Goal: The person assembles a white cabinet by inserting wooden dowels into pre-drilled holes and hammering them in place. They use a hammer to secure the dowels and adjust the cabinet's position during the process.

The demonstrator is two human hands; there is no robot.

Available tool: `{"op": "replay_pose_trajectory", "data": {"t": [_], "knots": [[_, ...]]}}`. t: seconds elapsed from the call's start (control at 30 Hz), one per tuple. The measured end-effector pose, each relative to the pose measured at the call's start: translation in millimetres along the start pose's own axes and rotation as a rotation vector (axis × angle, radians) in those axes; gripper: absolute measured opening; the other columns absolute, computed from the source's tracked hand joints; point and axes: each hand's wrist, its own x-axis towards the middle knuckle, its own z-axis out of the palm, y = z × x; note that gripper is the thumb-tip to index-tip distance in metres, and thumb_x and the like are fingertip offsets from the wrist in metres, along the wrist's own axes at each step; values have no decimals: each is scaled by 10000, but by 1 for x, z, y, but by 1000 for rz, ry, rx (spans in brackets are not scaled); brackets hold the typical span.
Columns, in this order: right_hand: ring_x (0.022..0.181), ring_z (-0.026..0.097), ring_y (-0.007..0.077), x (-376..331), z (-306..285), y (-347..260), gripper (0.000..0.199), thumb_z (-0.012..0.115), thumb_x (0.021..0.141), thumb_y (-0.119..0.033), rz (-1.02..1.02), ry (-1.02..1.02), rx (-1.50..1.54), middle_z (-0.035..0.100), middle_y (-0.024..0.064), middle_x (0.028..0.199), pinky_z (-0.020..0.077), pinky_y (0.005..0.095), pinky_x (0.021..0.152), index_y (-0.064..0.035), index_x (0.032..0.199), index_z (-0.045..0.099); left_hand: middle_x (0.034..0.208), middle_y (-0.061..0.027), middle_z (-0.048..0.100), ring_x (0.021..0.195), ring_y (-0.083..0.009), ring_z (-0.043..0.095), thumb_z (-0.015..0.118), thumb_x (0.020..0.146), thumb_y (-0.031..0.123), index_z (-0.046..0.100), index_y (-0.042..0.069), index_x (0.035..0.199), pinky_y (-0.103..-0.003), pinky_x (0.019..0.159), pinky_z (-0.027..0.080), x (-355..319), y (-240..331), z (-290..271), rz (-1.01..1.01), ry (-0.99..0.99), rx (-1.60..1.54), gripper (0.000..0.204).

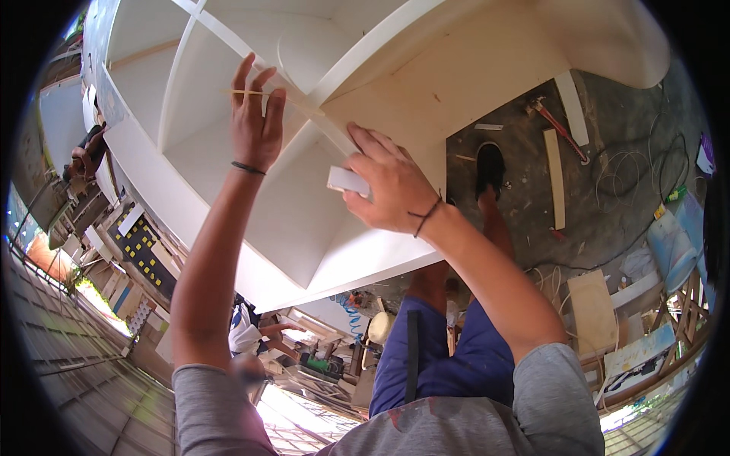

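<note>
1. White shelving unit (pixel 251 220) fills the upper left and centre; big, painted, split into open compartments by thin dividers that cross near its middle. Its outer edge runs diagonally from the upper left down to the lower centre.
2. Bare plywood panel (pixel 471 83) joins the unit's right side, unpainted, with a rounded white corner at the upper right.
3. Concrete floor (pixel 608 205) shows to the right of the unit, cluttered: a loose wooden strip (pixel 556 178) lies lengthwise, a red-handled tool (pixel 559 128) just beside its upper end, thin cable loops further right.
4. Person's own leg in blue shorts (pixel 456 357) comes down the centre, dark shoe (pixel 490 163) planted on the floor just beside the plywood's lower edge.
5. Left hand (pixel 256 125) is raised against the divider crossing, fingers spread and upright, pinching a thin yellowish stick (pixel 247 93) that lies roughly level across the fingers and reaches right toward the divider edge. Dark band on the wrist.
6. Right hand (pixel 388 186) sits on the divider edge where it meets the plywood, fingers curled around a small white block (pixel 346 180), pressed to the white surface. Cord bracelet on the wrist.
7. Another person's hand (pixel 277 328) shows below the unit's lower edge, small, well apart from both hands.
</note>
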Motion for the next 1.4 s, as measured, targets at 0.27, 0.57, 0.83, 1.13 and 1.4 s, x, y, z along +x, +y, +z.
{"op": "replay_pose_trajectory", "data": {"t": [0.27,0.57,0.83,1.13,1.4], "knots": [[1299,431,420,38,-5,-19,308,678,745,-162,-3,-77,34,456,267,1400,381,469,1053,-7,1006,624,863,-95,667,698,-170,635,385,1025,486,574,3,1145,-302,644,490,-42,-5,17,-645,183,-591,532],[937,586,253,47,-61,-50,323,728,775,-116,214,-15,94,617,145,1107,480,363,816,-5,1066,642,832,-100,701,810,-271,682,442,978,481,653,96,995,-398,710,498,-13,9,11,-1014,115,-53,439],[786,620,317,175,-37,-74,336,738,795,-179,9,228,-345,627,161,894,503,398,702,3,1058,637,813,-75,697,812,-308,665,500,940,379,631,114,1018,-429,719,498,-6,14,2,-1103,57,-152,305],[791,597,369,181,23,-53,276,721,764,-199,60,108,-529,565,149,862,503,447,673,-13,938,615,799,-96,675,742,-320,646,515,915,328,589,99,952,-439,637,494,-6,9,5,-1060,24,-140,243],[687,594,341,192,31,-41,290,744,761,-185,-48,153,-556,576,150,794,486,420,602,2,952,633,770,-100,665,696,-328,634,534,895,306,570,89,877,-438,607,483,-7,8,5,-1053,30,-162,221]]}}
